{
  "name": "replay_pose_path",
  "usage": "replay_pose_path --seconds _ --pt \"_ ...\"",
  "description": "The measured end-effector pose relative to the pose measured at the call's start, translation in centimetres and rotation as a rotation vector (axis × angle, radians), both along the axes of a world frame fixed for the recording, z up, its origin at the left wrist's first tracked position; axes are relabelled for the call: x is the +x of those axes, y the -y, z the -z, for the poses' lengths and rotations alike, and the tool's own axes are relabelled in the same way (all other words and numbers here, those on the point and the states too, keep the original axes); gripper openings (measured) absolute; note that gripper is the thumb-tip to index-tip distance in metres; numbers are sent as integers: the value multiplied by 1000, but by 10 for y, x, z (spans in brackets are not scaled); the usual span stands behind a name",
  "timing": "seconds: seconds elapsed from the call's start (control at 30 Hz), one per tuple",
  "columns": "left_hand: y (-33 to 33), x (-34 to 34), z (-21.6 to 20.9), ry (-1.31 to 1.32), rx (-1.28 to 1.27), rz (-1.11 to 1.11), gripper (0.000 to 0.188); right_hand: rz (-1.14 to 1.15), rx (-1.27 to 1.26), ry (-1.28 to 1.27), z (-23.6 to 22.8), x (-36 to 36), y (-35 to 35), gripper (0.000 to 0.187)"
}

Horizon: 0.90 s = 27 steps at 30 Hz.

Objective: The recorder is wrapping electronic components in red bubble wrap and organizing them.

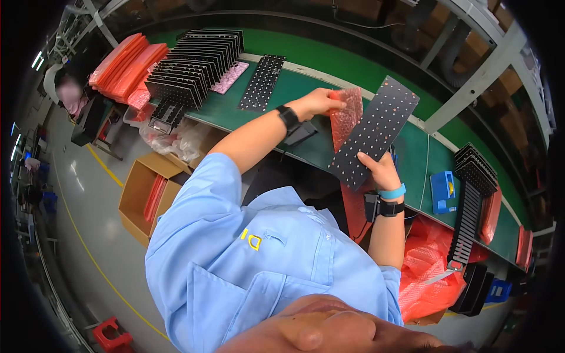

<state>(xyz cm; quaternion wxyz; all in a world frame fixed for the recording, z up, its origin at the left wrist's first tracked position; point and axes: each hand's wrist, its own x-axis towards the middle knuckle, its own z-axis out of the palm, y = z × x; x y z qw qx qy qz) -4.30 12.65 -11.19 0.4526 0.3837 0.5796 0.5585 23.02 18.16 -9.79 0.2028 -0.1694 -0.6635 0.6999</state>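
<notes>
My left hand [321, 102] is closed on the upper edge of a red bubble-wrap bag [346, 116]. The bag hangs down over the table's front edge, partly behind a black board. That long black circuit board [376, 128], dotted with rows of pale spots, is tilted in my right hand [381, 172], whose thumb presses on its lower face; the other fingers are hidden behind it. The board overlaps the bag, but I cannot tell whether any of it is inside. A similar dotted board [262, 82] lies flat on the green table [223, 113], left of my hands.
A rack of upright black boards [197, 67] and a stack of red bubble bags [125, 65] stand at the left. On the right are a blue tape dispenser [442, 191], a black slotted rack [465, 220] and red bubble wrap [429, 265] below. A cardboard box [138, 200] stands lower left.
</notes>
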Motion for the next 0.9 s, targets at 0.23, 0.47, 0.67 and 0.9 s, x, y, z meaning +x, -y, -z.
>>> replay_pose_path --seconds 0.23,0.47,0.67,0.9 --pt "72 36 -75 495 322 -2 21 -275 56 59 -37 4 19 31" --pt "82 3 -73 87 326 -208 29 -337 393 81 -60 -14 34 27" --pt "106 35 -95 497 639 8 32 -399 200 150 -67 -22 27 24" --pt "111 45 -77 279 682 -108 27 -341 186 174 -53 -22 36 21"
